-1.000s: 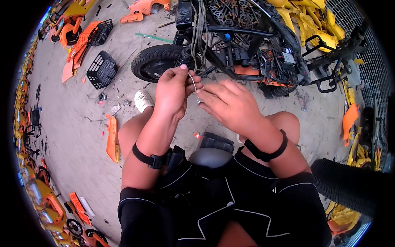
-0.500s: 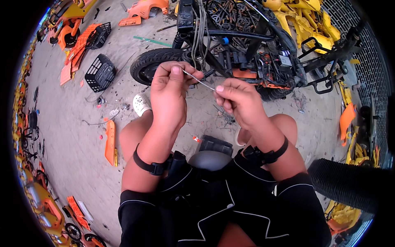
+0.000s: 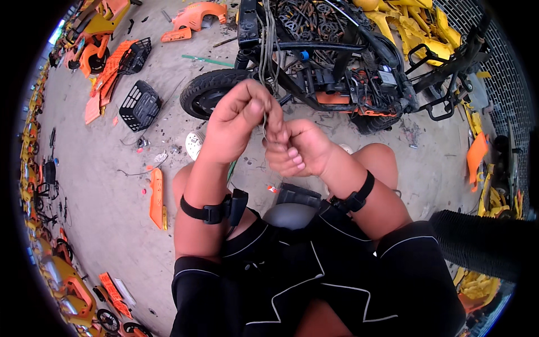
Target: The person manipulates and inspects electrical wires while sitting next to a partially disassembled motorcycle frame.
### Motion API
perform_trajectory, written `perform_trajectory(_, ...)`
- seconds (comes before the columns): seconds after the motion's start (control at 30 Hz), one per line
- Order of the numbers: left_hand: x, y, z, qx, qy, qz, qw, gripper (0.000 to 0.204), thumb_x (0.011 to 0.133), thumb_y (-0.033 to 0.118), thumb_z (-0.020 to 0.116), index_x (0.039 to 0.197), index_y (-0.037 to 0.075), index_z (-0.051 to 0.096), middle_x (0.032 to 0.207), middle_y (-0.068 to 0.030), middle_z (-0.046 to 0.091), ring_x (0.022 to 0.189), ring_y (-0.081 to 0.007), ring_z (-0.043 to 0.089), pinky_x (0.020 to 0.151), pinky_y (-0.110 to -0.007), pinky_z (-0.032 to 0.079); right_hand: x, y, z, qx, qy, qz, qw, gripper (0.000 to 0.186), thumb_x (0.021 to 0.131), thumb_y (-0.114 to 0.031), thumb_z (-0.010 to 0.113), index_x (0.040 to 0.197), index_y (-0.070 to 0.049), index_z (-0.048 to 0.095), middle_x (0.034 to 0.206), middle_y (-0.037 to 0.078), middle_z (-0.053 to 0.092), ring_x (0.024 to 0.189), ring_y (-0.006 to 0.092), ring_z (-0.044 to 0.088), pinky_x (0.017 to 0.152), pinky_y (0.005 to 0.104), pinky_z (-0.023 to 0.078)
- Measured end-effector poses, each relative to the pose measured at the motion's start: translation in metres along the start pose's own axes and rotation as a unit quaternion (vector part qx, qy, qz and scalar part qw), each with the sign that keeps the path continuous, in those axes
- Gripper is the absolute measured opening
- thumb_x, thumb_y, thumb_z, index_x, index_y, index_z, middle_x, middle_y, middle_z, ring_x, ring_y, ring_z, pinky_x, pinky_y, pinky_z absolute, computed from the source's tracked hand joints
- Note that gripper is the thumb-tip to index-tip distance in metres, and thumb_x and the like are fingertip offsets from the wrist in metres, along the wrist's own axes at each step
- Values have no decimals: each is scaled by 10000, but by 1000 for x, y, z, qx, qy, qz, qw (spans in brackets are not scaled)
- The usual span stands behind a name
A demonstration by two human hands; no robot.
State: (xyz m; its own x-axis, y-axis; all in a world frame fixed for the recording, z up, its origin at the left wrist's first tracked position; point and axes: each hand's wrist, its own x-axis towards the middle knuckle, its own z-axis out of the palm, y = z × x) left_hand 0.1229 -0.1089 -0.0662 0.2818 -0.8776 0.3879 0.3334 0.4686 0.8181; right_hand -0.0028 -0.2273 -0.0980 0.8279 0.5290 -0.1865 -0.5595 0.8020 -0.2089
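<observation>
Close together in front of the scooter, my two hands work on a thin grey wire [image 3: 265, 124]. My left hand [image 3: 238, 121] pinches it between thumb and fingers. Just to the right and slightly lower, my right hand [image 3: 300, 147] has its fingers curled round the wire's lower part, which they mostly hide. Beyond the hands stands a black stripped scooter frame [image 3: 331, 46], with a bundle of grey cables [image 3: 270, 33] hanging over it. Its tyre [image 3: 196, 90] is left of the bundle. A greenish strand [image 3: 231, 170] shows below my left wrist.
A black plastic basket [image 3: 140, 105] and an orange panel [image 3: 156, 197] lie on the floor at left. Metal parts [image 3: 306, 22] fill the frame. Yellow panels [image 3: 418, 31] are piled behind it. A black ribbed hose [image 3: 469, 241] is at lower right.
The wire was stretched slantwise between my separated hands. My right hand has moved left and down, close against my left hand, and the wire now runs nearly upright between them.
</observation>
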Motion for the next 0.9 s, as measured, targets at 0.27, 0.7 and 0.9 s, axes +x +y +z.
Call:
perform_trajectory(0.27, 1, 2, 11, -69, 223, -33, 972, 217, 1037, 250, 391, 989, 42, 433, 759, -72, 502, 620, -186, 612, 426, -262, 486, -12, 3, 19, -115, 123, -210, 963, 225, 912, -257, 562, 830, -48, 563, 704, 31, 518, 585, 133, 457, 505, 244, 365)
perform_trajectory(0.7, -5, -9, -20, -218, 299, -243, 897, 219, 1024, 168, 389, 884, 26, 481, 780, -36, 527, 679, -143, 606, 592, -253, 569, -28, -7, 35, -863, 234, -426, 133, 354, 737, -118, 747, 1078, -83, 662, 988, 49, 622, 876, 253, 589, 719, 331, 501)
perform_trajectory(0.9, -7, -5, -15, -212, 304, -215, 903, 218, 1027, 174, 392, 905, 19, 484, 804, -60, 544, 720, -165, 621, 584, -255, 549, -22, -7, 31, -835, 258, -455, 171, 196, 772, -132, 730, 955, -75, 690, 857, 52, 632, 786, 232, 596, 674, 324, 492)
